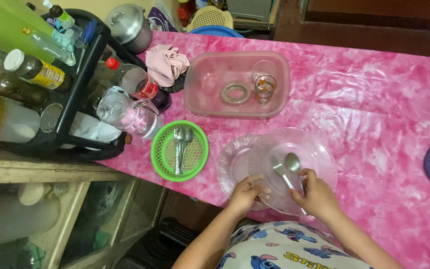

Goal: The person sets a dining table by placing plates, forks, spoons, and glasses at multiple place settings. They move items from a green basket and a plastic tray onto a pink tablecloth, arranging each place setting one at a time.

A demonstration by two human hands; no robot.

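Pink-clothed desk [374, 99], lower centre of frame: two spoons [287, 167] lay on clear plate [319, 149], handles running down-right into right hand [317, 195], grip closed on them. Left hand [246, 193] pinched plate's near rim.

you're standing in a home kitchen or dining corner. the table [374, 99] wears a pink marbled plastic cover, and on it you've got a clear plastic tub [202, 94] with a drinking glass [265, 84], clear glass plates [314, 149], and a small green basket [162, 159] of spoons. to your left a black rack [75, 84] is crowded with sauce and condiment bottles [31, 69], with a metal pot [128, 25] behind it and a worn wooden cabinet [36, 174] below.
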